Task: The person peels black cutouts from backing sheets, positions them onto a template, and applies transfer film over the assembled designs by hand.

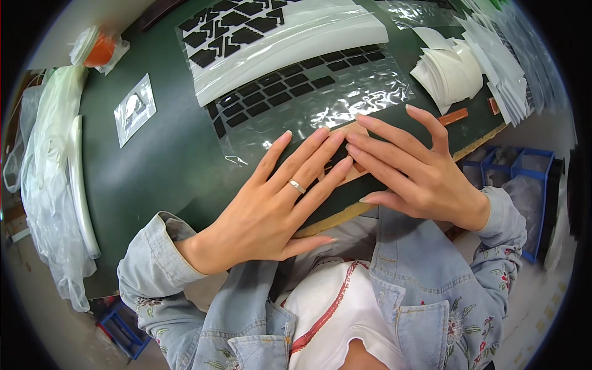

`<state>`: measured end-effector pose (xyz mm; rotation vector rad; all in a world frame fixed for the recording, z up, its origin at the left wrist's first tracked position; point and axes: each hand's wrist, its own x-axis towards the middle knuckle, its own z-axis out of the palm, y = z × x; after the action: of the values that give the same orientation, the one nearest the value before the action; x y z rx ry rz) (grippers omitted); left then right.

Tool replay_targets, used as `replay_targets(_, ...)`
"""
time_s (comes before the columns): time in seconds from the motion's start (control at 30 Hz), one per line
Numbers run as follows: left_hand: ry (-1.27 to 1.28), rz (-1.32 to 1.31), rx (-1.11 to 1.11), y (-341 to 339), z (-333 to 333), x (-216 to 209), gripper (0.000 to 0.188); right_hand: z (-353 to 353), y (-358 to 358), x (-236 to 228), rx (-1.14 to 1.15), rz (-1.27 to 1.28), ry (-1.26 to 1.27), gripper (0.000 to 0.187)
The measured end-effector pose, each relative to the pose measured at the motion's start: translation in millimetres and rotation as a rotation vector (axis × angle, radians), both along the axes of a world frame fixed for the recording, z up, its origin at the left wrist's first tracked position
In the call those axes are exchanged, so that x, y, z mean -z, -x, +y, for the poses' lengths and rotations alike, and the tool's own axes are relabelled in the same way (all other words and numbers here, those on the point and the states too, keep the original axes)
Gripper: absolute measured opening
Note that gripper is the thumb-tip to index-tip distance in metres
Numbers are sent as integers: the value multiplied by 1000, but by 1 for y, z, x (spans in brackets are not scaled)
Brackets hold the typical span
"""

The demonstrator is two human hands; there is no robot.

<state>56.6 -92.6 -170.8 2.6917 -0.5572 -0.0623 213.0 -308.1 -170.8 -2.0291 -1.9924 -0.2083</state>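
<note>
My left hand (265,206), with a ring on one finger, lies palm down near the table's front edge, its fingers stretched forward. Opposite it, my right hand (413,176) is also palm down with fingers spread. The fingertips of both hands meet over a small tan flat piece (353,178), which they largely cover. Dark and orange bits show on that piece between the fingers. Just beyond the fingertips is a clear plastic sheet (364,92) bearing rows of black rectangular pieces (265,92). What lies beneath my palms is hidden.
White sheeting (296,52) and a film with black shapes (234,28) lie behind. Curved white sheets (450,74), an orange-brown strip (454,117) and blue bins (533,161) are right. Leftward are a small pouch (135,111), plastic bags (52,179) and an orange-filled container (100,50).
</note>
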Motion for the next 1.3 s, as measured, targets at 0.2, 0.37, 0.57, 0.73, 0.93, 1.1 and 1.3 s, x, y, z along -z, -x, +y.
replay_targets(0.2,43,28,-5,0,2,-1,89,17,-28,-31,-72,73,-79,28)
replay_targets(0.37,67,32,3,-1,4,-1,87,51,-62,-25,-25,266,-138,14)
replay_targets(0.57,93,12,6,0,4,1,88,74,-61,-1,-104,70,-88,12)
replay_targets(0.73,107,14,15,0,5,1,90,77,-66,2,-79,98,-100,13)
replay_targets(0.93,90,19,5,0,5,1,92,77,-72,-21,-74,375,-109,10)
replay_targets(1.1,336,-8,-72,3,8,5,73,51,-35,-49,-219,561,312,14)
replay_targets(1.3,532,-62,-102,0,7,14,56,48,-13,-40,-238,327,323,24)
